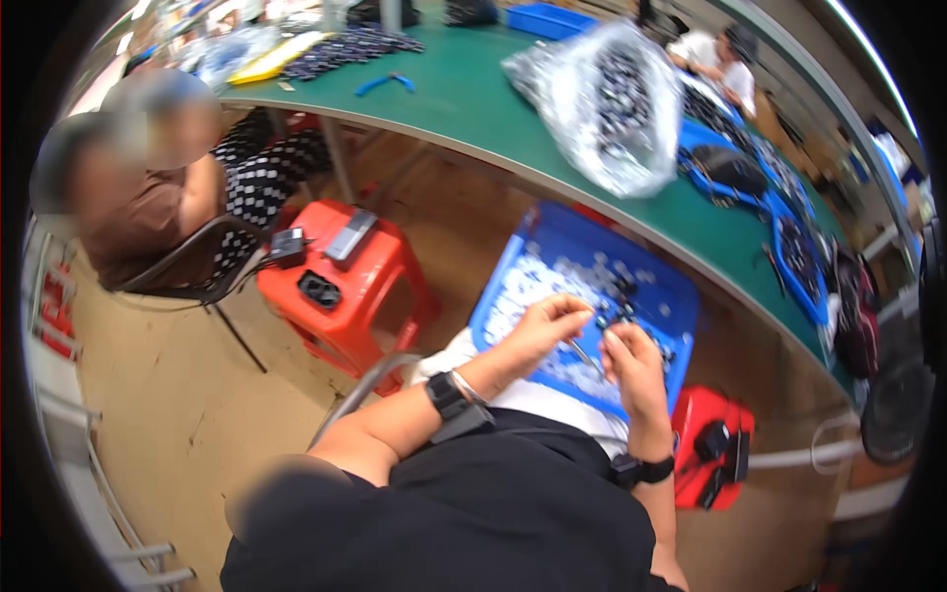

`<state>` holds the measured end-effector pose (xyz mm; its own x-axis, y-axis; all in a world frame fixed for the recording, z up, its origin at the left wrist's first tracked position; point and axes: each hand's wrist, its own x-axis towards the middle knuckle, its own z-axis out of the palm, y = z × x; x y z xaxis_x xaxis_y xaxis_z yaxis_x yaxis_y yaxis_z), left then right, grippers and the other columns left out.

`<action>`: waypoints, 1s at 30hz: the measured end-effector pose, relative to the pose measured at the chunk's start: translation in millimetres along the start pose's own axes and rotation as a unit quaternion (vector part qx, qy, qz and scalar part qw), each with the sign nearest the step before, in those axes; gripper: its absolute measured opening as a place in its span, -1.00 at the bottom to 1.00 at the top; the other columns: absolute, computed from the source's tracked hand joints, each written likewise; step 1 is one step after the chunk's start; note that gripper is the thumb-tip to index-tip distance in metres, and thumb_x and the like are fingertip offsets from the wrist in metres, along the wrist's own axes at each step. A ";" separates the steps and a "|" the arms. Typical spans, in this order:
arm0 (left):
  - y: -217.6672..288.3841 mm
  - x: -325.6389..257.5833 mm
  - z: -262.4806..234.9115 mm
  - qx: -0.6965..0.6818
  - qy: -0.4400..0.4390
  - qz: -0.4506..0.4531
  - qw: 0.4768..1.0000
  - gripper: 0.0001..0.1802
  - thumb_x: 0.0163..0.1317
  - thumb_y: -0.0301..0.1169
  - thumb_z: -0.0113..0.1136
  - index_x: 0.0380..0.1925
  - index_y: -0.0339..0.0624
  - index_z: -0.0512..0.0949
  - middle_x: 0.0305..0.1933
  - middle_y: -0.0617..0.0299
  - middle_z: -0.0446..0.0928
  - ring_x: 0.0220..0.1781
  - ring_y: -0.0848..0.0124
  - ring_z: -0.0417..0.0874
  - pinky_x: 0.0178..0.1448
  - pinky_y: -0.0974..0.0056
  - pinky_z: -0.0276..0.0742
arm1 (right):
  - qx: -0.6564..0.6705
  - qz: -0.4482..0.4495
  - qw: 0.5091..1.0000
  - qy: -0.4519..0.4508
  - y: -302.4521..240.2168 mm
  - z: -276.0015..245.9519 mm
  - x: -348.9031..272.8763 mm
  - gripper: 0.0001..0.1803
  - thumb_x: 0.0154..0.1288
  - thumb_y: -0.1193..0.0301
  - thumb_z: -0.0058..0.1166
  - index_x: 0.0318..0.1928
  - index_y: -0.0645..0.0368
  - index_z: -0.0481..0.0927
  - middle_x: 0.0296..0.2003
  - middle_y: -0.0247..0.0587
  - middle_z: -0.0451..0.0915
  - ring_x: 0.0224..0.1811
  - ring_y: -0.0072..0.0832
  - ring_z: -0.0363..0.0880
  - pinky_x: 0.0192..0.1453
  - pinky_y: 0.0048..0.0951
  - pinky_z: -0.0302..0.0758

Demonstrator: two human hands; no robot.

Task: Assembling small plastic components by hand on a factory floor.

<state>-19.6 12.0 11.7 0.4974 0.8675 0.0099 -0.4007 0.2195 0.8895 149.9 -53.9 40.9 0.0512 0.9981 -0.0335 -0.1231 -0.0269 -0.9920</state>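
My left hand (552, 324) is over a blue tray (691, 296) on my lap, thumb and forefinger pinched together. Close to its right, my right hand (636, 367) is closed too, with fingers bent against the thumb. A thin metal piece (584, 355) slants between the two hands; which hand grips it I cannot tell. What sits in the fingertips is too small to make out. Many small white pieces (523, 291) cover much of the tray. Several small dark parts (623, 286) lie in it beyond my hands.
A green table (464, 89) runs along the far side, bearing a clear bag of dark parts (621, 109), blue trays (799, 257) and blue-handled pliers (385, 83). Red stools (380, 266) flank me, with small devices on them. A person (148, 212) sits at left; another works far right.
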 end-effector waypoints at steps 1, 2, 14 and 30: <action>4.1 -2.0 2.8 0.008 -0.019 -0.029 0.999 -0.76 0.26 -0.31 0.22 -0.16 -0.20 0.55 -0.28 0.37 0.53 -0.29 0.60 0.47 -0.16 0.46 0.41 | 0.016 0.018 1.000 -0.004 -3.4 0.5 1.0 -0.89 0.35 0.45 0.06 -0.21 0.24 0.49 -0.41 -0.28 0.53 -0.52 -0.66 0.45 -0.54 -0.66 0.36; 3.3 -0.7 2.5 0.019 -0.044 -0.044 0.998 -0.71 0.26 -0.32 0.22 -0.08 -0.24 0.54 -0.26 0.34 0.54 -0.29 0.60 0.46 -0.16 0.46 0.40 | 0.023 0.025 0.999 -0.012 -5.3 1.0 1.5 -0.87 0.35 0.44 0.06 -0.21 0.26 0.49 -0.41 -0.29 0.54 -0.51 -0.67 0.46 -0.53 -0.66 0.38; 6.8 -9.5 5.5 -0.023 -0.188 -0.155 0.970 -0.68 0.32 -0.31 0.13 0.03 -0.19 0.52 -0.24 0.39 0.57 -0.32 0.68 0.47 -0.22 0.54 0.38 | 0.116 0.193 0.969 -0.098 -9.5 -13.8 -7.7 -0.80 0.29 0.36 0.16 -0.26 0.24 0.52 -0.50 -0.36 0.55 -0.61 -0.71 0.46 -0.62 -0.71 0.38; -5.4 -3.0 5.0 -0.048 -0.071 -0.054 0.995 -0.78 0.28 -0.29 0.21 -0.15 -0.12 0.56 -0.33 0.42 0.52 -0.33 0.63 0.46 -0.22 0.49 0.37 | 0.208 0.151 0.965 -0.050 4.8 -10.4 -7.3 -0.95 0.36 0.46 0.01 -0.27 0.12 0.43 -0.52 -0.32 0.45 -0.69 -0.73 0.19 -0.67 -0.72 0.12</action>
<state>-15.0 6.0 9.1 0.6424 0.7662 -0.0137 -0.4066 0.3560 0.8414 159.2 -61.9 35.2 -0.1431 0.9489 -0.2814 -0.5062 -0.3145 -0.8030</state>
